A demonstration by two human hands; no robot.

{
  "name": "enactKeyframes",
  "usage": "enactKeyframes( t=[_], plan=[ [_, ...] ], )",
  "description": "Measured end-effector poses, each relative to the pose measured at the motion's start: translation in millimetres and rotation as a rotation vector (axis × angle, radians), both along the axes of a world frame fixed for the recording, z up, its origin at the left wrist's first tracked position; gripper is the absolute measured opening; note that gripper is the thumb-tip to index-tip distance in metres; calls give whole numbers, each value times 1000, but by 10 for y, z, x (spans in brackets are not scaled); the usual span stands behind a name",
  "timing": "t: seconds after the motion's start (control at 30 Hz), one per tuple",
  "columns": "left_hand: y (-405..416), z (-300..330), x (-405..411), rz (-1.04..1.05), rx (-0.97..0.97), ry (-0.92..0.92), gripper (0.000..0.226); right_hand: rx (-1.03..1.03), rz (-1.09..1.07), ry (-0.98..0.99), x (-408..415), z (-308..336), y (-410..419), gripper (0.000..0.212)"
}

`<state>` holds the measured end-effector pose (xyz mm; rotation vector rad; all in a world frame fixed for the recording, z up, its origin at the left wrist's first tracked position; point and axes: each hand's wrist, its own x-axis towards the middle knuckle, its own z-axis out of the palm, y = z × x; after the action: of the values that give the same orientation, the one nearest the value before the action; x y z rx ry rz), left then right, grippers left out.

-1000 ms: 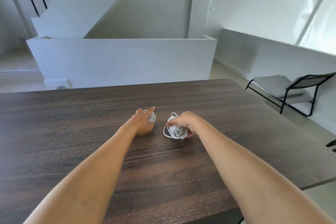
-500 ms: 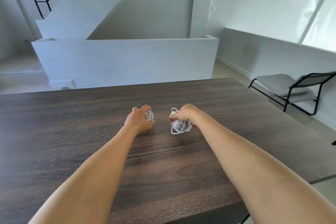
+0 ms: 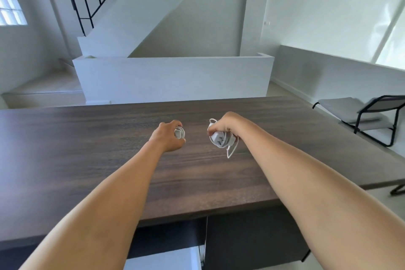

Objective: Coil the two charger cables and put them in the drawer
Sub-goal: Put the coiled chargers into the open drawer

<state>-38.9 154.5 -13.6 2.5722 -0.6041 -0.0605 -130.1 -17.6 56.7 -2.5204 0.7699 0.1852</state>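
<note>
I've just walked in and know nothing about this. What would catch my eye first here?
Two bare forearms reach over a dark wood-grain table. The left hand grips a small coiled white cable; the right hand holds a white charger plug wrapped in its cable, one loop dangling. Below the table's near edge, a pale open drawer shows.

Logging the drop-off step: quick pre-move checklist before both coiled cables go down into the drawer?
1. Left hand grips small white coiled cable: ok.
2. Right hand grips white charger brick with wound cable: ok.
3. Right bundle tidy: not ok, one loose cable loop hangs below.
4. Both bundles lifted off dark wooden tabletop: cannot tell.
5. White drawer under the near table edge open: ok.
6. Drawer has room inside: cannot tell, mostly out of frame.
</note>
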Motion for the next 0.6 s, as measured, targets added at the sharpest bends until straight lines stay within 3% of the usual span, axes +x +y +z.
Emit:
enactKeyframes(
  t=[0.6],
  plan=[
    [1149, 305, -1329, -111, -39, 22, 48, -70, 46, -19, -1396, 281, 1193, 44]
  ],
)
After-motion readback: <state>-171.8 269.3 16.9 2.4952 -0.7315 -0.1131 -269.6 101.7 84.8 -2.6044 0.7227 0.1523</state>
